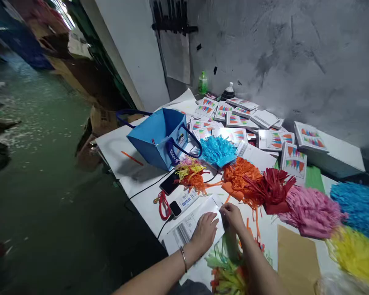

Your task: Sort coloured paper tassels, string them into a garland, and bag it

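A white sheet with a printed barcode label [182,233] lies at the table's near edge. My left hand [206,230] rests flat on it, fingers stretched out, with a bracelet on the wrist. At the sheet's right edge, my right hand [233,216] has its fingertips pinched together on the white paper. Just beyond are a phone [169,183], a smaller dark-screened device [175,208] and a coiled red cord [163,205]. Green and orange paper fringe [229,266] lies between my forearms.
A blue bag [150,139] stands at the back left. Fringed bundles in turquoise [218,150], orange [241,176], dark red [272,188], pink [312,209] and yellow [356,256] run rightward. Several printed packs [206,107] are piled by the wall. Brown card [297,258] lies at front right.
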Available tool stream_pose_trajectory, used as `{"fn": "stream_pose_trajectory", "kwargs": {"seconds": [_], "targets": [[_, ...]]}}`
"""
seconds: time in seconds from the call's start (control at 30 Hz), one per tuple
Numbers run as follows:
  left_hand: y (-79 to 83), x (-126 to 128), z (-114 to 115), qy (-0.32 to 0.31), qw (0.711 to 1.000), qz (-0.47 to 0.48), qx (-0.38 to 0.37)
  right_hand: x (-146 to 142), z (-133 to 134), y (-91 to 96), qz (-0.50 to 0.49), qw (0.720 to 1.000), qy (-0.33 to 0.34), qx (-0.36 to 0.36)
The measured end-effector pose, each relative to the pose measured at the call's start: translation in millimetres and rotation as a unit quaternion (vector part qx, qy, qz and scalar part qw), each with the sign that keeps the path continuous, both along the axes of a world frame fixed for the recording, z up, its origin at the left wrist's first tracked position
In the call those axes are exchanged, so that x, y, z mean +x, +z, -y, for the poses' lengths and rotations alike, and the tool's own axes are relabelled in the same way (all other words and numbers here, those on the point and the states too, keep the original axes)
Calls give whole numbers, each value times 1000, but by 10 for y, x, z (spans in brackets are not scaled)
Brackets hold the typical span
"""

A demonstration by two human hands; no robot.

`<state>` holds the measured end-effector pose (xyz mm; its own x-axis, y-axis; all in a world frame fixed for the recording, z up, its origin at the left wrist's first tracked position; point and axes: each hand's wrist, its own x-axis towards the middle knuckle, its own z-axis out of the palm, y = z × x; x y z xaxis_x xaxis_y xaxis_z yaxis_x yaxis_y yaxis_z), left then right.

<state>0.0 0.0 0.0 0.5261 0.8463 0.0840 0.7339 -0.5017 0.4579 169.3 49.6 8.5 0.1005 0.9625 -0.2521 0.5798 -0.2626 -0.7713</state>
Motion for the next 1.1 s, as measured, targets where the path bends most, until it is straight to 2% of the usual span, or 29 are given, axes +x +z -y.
{"fn": "stream_pose_trajectory", "kwargs": {"seconds": [0.37, 0.53, 0.67, 0.87, 1.1], "targets": [[158, 77, -101, -22, 996, -80, -24, -157, 54, -29, 124, 992, -13, 5], [205, 87, -132, -40, 992, -112, -31, -216, 76, 53, 223, 974, -41, 17], [190, 100, -116, -31, 992, -119, -25, -188, 46, 67, 272, 960, -65, 25], [153, 113, -107, -19, 992, -120, -20, -109, 8, -26, 268, 961, -65, 33], [113, 115, -98, -21, 995, -101, -15, -19, 65, -110, 193, 979, -44, 56]]}}
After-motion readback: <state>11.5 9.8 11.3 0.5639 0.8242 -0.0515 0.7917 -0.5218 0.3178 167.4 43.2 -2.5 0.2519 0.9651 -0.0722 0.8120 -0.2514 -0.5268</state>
